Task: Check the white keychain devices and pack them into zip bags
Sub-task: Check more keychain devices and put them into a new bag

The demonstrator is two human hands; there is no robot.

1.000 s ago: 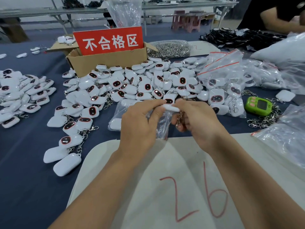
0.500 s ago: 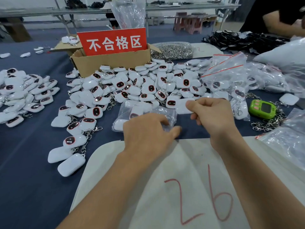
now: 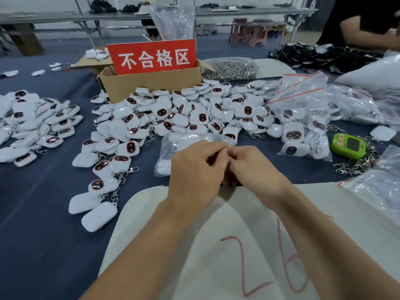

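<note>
Head view, left hand (image 3: 194,169) and right hand (image 3: 255,167) together, fingers (image 3: 217,151) pinching zip bag (image 3: 173,146) edge

**Head view: 1 wide-angle camera, worn by the person, facing forward and down.**
The 2 forearms enter from the lower edge; left hand (image 3: 194,169) and right hand (image 3: 257,169) meet near the lens at centre frame; the blue table (image 3: 43,234) recedes toward the upper edge.

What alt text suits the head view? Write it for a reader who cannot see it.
The left hand and right hand meet at the centre, pinching the edge of a clear zip bag holding white devices. Behind lies a pile of white keychain devices on a blue cloth, before a cardboard box with a red sign.
</note>
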